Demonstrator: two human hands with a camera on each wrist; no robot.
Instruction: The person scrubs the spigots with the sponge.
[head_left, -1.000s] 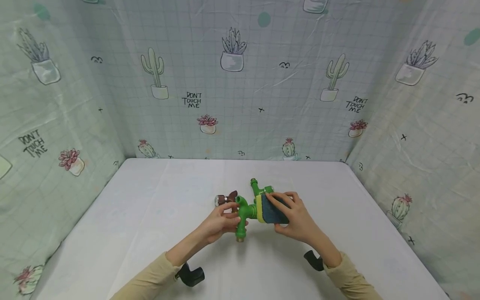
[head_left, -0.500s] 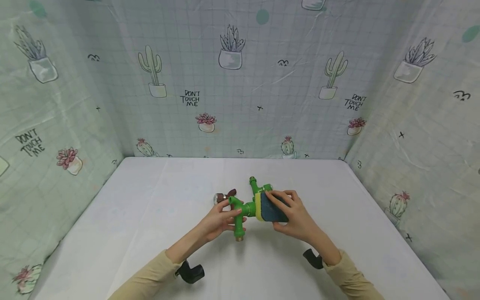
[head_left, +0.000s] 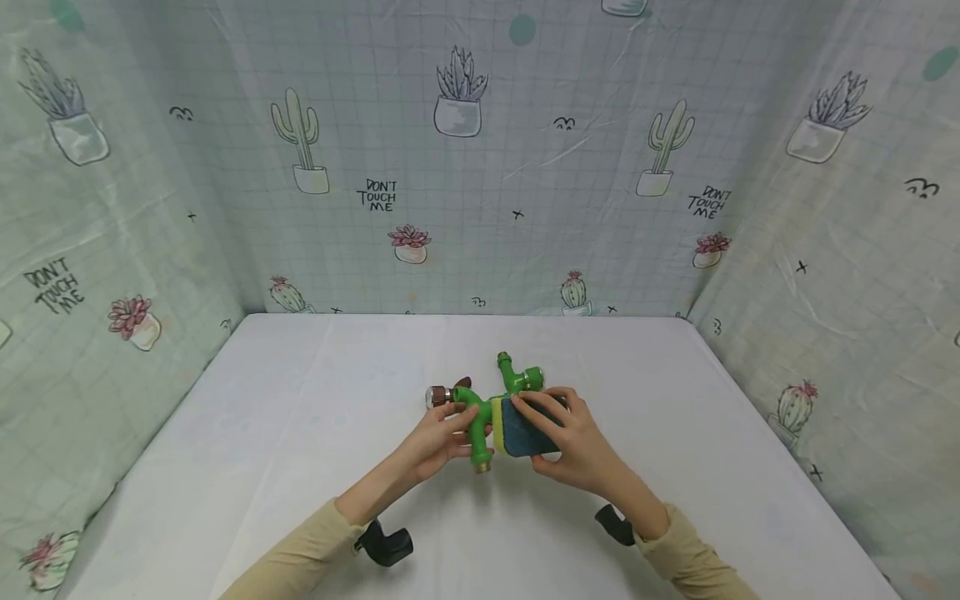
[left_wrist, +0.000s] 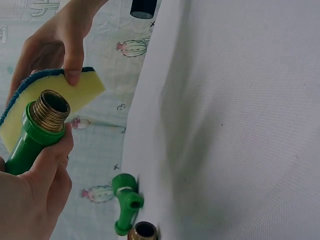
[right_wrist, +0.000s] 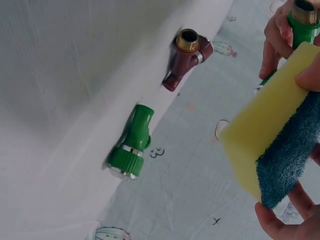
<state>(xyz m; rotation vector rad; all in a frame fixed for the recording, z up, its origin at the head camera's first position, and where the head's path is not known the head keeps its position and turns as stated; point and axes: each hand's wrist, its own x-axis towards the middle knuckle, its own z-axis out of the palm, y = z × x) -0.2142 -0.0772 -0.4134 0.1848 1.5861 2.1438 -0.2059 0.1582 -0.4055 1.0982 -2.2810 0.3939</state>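
My left hand [head_left: 435,443] grips a green plastic tap [head_left: 478,433], its brass threaded end pointing down in the head view. In the left wrist view that threaded end [left_wrist: 50,110] faces the camera, with the fingers wrapped around the green body. My right hand [head_left: 581,450] pinches a sponge [head_left: 525,429], yellow on one side and dark blue scouring pad on the other. The sponge's yellow face [right_wrist: 267,117] is turned to the tap and lies against or right beside it. Part of the tap is hidden behind sponge and fingers.
Behind the hands, a second green tap [head_left: 513,377] lies on the white table [head_left: 337,358]. A brown tap [head_left: 441,397] lies to its left, partly covered by the left hand. Black curved pieces [head_left: 386,546] show below the wrists. Cactus-printed cloth [head_left: 517,167] hangs around the table.
The sponge and right hand have shifted left and slightly down along the tap. The held tap has turned a little in my left hand. The taps on the table stay put.
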